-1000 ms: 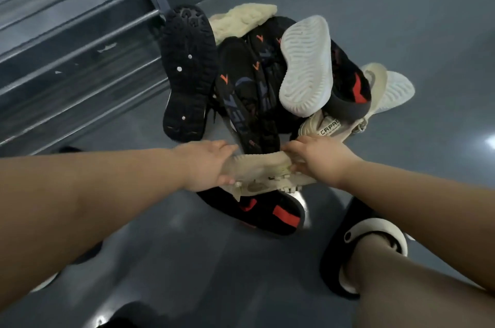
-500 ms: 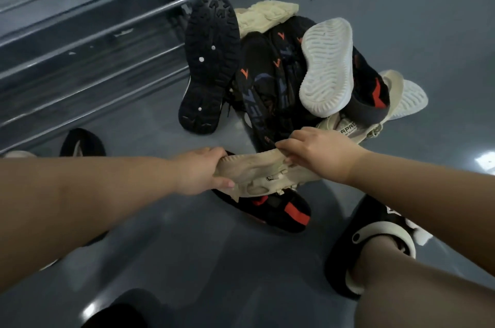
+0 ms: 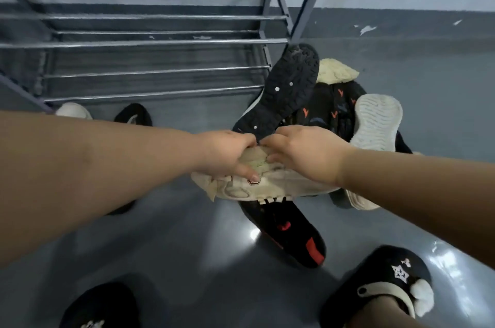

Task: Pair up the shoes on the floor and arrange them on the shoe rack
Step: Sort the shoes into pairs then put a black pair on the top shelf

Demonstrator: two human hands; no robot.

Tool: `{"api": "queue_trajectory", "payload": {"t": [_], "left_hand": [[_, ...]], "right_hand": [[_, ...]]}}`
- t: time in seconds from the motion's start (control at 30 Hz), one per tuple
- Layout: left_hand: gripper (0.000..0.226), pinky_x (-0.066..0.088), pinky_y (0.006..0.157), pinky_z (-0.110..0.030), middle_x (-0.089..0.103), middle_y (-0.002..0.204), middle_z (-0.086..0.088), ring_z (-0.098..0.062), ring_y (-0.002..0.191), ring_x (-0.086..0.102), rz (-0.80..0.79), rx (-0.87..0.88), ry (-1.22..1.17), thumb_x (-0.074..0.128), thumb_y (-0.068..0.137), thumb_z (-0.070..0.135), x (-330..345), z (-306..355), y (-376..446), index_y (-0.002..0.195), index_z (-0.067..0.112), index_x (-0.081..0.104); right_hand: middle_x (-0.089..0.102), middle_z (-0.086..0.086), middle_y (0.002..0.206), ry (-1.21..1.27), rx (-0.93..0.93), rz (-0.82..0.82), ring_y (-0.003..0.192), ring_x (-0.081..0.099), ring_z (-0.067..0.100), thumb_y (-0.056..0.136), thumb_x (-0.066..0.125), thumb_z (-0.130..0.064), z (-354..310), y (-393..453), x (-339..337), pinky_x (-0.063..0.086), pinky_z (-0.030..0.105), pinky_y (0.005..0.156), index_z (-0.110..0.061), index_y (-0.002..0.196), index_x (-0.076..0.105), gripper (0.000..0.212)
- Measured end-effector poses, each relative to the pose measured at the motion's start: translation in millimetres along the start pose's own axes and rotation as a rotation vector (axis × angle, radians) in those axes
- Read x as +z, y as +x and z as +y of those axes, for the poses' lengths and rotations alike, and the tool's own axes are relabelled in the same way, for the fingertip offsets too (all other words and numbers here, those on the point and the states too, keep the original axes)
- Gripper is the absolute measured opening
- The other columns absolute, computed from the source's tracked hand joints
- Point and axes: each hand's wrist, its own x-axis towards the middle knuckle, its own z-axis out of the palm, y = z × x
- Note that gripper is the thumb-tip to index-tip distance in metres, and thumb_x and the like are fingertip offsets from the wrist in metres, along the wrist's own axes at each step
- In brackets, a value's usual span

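Rack rails (image 3: 150,42) fill the upper left of my view, bare on every tier I can see, with the shoe pile (image 3: 329,113) heaped at the foot of the right-hand post. A black-soled shoe (image 3: 284,92) leans sole-up against that post. In front of the pile I hold the beige sneaker (image 3: 257,183) clear of the floor, above a black and red shoe (image 3: 292,234). Its long axis runs left to right across me. My left hand (image 3: 225,156) is clamped over the left end, fingers curled on the upper; my right hand (image 3: 302,153) grips the middle from above. I judge its mate is the cream shoe (image 3: 336,72) at the pile's far side, nearer my right hand.
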Motion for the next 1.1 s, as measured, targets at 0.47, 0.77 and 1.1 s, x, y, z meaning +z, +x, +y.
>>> {"api": "queue_trajectory", "payload": {"t": [0.47, 0.77, 1.1], "left_hand": [[0.044, 0.036, 0.068, -0.029, 0.050, 0.086, 0.008, -0.017, 0.084, 0.048, 0.052, -0.177, 0.004, 0.062, 0.079, 0.055, -34, -68, -8, 0.103, 0.022, 0.048], [0.056, 0.051, 0.088, -0.033, 0.063, 0.110, 0.004, -0.015, 0.098, 0.060, -0.031, -0.321, -0.489, 0.073, 0.069, 0.053, -19, -66, -5, 0.112, 0.022, 0.056], [0.044, 0.053, 0.087, -0.037, 0.068, 0.107, 0.002, -0.018, 0.098, 0.064, -0.003, -0.330, -0.951, 0.062, 0.080, 0.051, -8, -44, 7, 0.114, 0.024, 0.059]], "right_hand": [[0.064, 0.005, 0.101, 0.662, 0.603, -0.093, 0.098, 0.058, 0.023, 0.092, 0.031, -0.060, 10, 27, 33, 0.044, 0.035, 0.087, -0.015, 0.109, 0.059, 0.056], [0.065, 0.012, 0.100, 1.036, 0.728, 0.295, 0.095, 0.063, 0.029, 0.087, 0.051, -0.056, 35, 49, 26, 0.051, 0.050, 0.090, -0.009, 0.095, 0.060, 0.049], [0.060, -0.006, 0.086, 1.161, 0.862, 0.511, 0.077, 0.057, 0.011, 0.078, 0.061, -0.061, 48, 73, 2, 0.048, 0.026, 0.066, -0.018, 0.096, 0.057, 0.047]]}}
